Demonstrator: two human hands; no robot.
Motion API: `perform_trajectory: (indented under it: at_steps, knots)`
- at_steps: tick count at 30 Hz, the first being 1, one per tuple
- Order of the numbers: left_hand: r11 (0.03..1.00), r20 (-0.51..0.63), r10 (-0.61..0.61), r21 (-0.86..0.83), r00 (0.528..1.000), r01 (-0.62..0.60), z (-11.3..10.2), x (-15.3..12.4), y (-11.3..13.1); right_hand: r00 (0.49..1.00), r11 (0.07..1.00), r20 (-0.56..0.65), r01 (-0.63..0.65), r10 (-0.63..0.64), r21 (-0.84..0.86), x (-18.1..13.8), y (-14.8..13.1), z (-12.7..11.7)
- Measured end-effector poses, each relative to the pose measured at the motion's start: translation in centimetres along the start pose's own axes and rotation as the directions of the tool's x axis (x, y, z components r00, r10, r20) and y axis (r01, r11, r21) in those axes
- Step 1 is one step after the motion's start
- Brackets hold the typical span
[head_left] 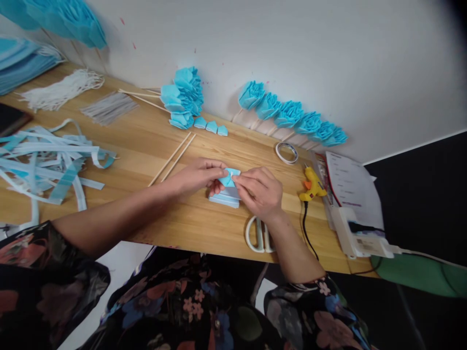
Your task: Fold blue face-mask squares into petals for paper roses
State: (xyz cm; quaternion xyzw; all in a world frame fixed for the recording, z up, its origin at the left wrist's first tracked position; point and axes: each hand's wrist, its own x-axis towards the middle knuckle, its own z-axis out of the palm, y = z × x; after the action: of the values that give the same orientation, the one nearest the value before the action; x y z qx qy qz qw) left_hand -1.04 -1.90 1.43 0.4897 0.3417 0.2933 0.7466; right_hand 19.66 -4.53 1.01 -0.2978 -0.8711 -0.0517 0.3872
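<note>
Between my two hands is a small folded piece of light blue fabric (229, 177). My left hand (204, 176) pinches its left side between thumb and fingers. From the right, my right hand (260, 189) grips the piece's edge with thumb and fingertips pressed together. Just below lies a stack of pale blue fabric pieces (225, 200), partly covered by my hands. White-handled scissors (255, 236) rest by my right wrist, which hides part of them. Beyond my hands, several folded blue petals (211, 127) sit in a row.
Blue fabric roses on sticks (290, 114) lean along the wall, with a rose bunch (182, 97) lying nearby. Two wooden sticks (178, 158), a tape roll (286, 152), a yellow glue gun (313, 183) and a power strip (361, 238) surround my hands. Cut strips (54, 160) heap at left.
</note>
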Motion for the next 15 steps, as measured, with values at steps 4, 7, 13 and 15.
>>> perform_trajectory:
  at_steps: [4, 7, 13, 15]
  knots:
    - [0.995, -0.078, 0.02, 0.103, 0.997, -0.012, -0.33, 0.18, 0.27, 0.996, 0.997, 0.061, -0.07, 0.067, 0.042, -0.04, -0.05, 0.03]
    - [0.944, -0.08, 0.106, 0.32, 0.991, -0.075, -0.38, 0.0, 0.46, 0.982, 0.97, 0.044, -0.189, 0.184, 0.152, 0.05, -0.22, -0.17]
    - [0.809, -0.001, 0.233, 0.556, 0.972, -0.193, -0.04, -0.37, -0.17, 0.858, 0.787, 0.202, -0.514, 0.473, 0.341, 0.26, -0.64, -0.19]
    - [0.794, -0.007, 0.251, 0.574, 0.968, -0.201, -0.03, -0.34, -0.27, 0.819, 0.726, 0.247, -0.573, 0.518, 0.38, 0.21, -0.76, 0.13]
